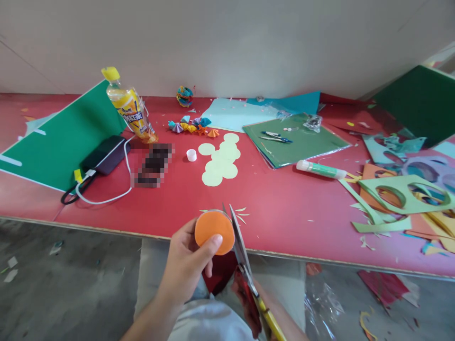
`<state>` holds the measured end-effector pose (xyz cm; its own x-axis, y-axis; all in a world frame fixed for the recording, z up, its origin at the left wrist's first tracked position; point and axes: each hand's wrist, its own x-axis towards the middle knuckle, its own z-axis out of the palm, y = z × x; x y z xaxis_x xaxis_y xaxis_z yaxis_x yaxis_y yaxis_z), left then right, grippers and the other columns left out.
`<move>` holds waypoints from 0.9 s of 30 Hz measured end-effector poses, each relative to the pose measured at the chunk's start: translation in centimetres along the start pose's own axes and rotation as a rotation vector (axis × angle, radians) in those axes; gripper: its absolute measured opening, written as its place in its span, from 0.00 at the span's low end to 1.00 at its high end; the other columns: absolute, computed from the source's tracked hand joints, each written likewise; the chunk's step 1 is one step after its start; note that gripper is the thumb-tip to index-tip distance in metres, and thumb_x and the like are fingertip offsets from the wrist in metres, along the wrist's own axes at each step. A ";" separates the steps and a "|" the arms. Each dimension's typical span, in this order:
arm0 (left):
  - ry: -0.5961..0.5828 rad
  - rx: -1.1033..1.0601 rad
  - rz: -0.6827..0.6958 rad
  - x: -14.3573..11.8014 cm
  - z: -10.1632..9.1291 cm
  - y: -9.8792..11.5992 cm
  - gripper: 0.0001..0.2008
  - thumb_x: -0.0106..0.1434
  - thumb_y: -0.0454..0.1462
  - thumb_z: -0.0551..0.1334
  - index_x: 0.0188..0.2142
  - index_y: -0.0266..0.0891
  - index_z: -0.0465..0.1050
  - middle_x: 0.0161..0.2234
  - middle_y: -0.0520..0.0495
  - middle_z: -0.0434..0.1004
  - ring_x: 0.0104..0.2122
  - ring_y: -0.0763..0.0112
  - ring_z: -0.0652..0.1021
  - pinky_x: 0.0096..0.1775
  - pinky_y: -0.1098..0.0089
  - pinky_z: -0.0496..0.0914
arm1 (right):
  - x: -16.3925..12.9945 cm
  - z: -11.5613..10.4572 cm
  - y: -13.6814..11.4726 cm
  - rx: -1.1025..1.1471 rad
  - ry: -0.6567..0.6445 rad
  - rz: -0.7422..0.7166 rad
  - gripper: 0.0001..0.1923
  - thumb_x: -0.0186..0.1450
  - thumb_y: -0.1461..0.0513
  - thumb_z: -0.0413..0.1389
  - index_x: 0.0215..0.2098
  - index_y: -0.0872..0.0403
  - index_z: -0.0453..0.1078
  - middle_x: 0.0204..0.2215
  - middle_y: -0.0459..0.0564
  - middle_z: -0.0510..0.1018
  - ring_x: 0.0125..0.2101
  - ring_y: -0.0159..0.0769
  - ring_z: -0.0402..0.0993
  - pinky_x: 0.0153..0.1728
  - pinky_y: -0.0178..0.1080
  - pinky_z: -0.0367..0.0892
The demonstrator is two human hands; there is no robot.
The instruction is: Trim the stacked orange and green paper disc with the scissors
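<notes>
Left hand (186, 265), lower centre: closed on orange disc (214, 232), thumb across its face, fingers behind. Right hand (261, 308), bottom centre, mostly hidden: wrapped through handles of scissors (245, 265), blades slightly parted against disc's right edge, above red table (277, 199) rim. Mid-frame: pale green circles (220, 163), white cap (191, 155), glue stick (320, 169); upper left: bottle (130, 106).

We see bright, even daylight, soft shadows under the bottle (130, 106), mild sheen on the red bench (284, 199), wide-angle bending at the edges, a pixelated patch mid-left, slightly soft scissors (245, 255).
</notes>
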<state>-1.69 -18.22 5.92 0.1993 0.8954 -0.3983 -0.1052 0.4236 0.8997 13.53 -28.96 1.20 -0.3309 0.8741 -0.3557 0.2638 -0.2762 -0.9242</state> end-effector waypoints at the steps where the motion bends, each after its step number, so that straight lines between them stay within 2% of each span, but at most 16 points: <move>1: -0.006 0.025 -0.002 0.0 0.0 -0.1 0.14 0.51 0.42 0.65 0.35 0.34 0.71 0.20 0.55 0.65 0.12 0.84 0.60 0.12 0.80 0.56 | -0.1 0.0 0.1 0.015 0.011 -0.013 0.44 0.47 0.32 0.46 0.49 0.55 0.62 0.27 0.50 0.70 0.24 0.38 0.65 0.27 0.37 0.65; 5: 0.006 0.123 -0.006 -0.1 -0.3 -0.2 0.14 0.50 0.41 0.64 0.34 0.33 0.72 0.17 0.55 0.64 0.11 0.82 0.61 0.12 0.79 0.57 | -0.6 0.2 0.9 -0.002 0.127 -0.050 0.47 0.49 0.30 0.39 0.48 0.56 0.64 0.32 0.55 0.71 0.31 0.43 0.68 0.34 0.40 0.65; 9: 0.013 0.167 -0.022 0.1 -0.4 0.2 0.13 0.48 0.39 0.65 0.32 0.33 0.72 0.16 0.55 0.64 0.10 0.82 0.61 0.12 0.79 0.58 | -0.4 0.4 1.1 -0.006 0.134 0.018 0.43 0.52 0.31 0.33 0.38 0.55 0.65 0.26 0.49 0.67 0.25 0.36 0.63 0.27 0.36 0.63; 11: -0.002 0.154 -0.028 0.1 -0.4 0.3 0.14 0.47 0.39 0.65 0.33 0.33 0.73 0.17 0.55 0.65 0.10 0.82 0.61 0.12 0.79 0.58 | -0.1 0.4 0.8 -0.002 0.121 0.042 0.40 0.52 0.31 0.32 0.30 0.54 0.63 0.21 0.45 0.62 0.22 0.32 0.57 0.25 0.34 0.60; 13: -0.017 0.116 -0.025 0.1 -0.3 0.3 0.14 0.47 0.39 0.66 0.34 0.33 0.73 0.18 0.54 0.66 0.11 0.83 0.61 0.12 0.80 0.57 | 0.0 0.3 0.3 0.004 0.116 0.035 0.39 0.51 0.30 0.33 0.28 0.54 0.61 0.20 0.44 0.60 0.21 0.31 0.56 0.24 0.33 0.59; 15: -0.002 0.049 -0.007 0.1 -0.1 0.3 0.15 0.47 0.39 0.66 0.34 0.34 0.72 0.20 0.53 0.67 0.14 0.82 0.63 0.13 0.80 0.59 | -0.1 0.1 -0.1 0.004 0.106 0.019 0.39 0.50 0.30 0.35 0.31 0.54 0.62 0.23 0.47 0.64 0.23 0.34 0.60 0.27 0.35 0.62; 19: -0.018 -0.013 0.003 0.1 0.1 0.3 0.14 0.48 0.41 0.66 0.31 0.34 0.71 0.23 0.50 0.69 0.17 0.77 0.68 0.15 0.78 0.64 | -0.3 -0.2 -0.4 -0.009 0.061 0.024 0.40 0.48 0.33 0.46 0.43 0.54 0.64 0.34 0.54 0.71 0.34 0.46 0.69 0.38 0.41 0.64; 23: 0.001 0.030 -0.039 0.0 -0.1 0.3 0.16 0.50 0.44 0.65 0.34 0.34 0.70 0.21 0.52 0.67 0.11 0.85 0.59 0.11 0.81 0.52 | -0.3 -0.3 -0.3 -0.021 0.043 0.038 0.39 0.49 0.38 0.51 0.50 0.53 0.63 0.39 0.57 0.72 0.41 0.53 0.69 0.43 0.46 0.63; 27: 0.005 0.041 -0.036 0.0 -0.4 0.0 0.19 0.48 0.46 0.66 0.33 0.33 0.70 0.20 0.51 0.66 0.13 0.82 0.63 0.12 0.81 0.52 | -0.4 -0.3 -0.1 -0.034 0.029 0.060 0.39 0.50 0.42 0.52 0.54 0.54 0.61 0.43 0.59 0.71 0.44 0.56 0.68 0.46 0.47 0.61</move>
<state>-2.04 -18.14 5.88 0.1971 0.8803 -0.4316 -0.0578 0.4499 0.8912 13.92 -29.12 1.49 -0.2870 0.8678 -0.4056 0.3129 -0.3152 -0.8960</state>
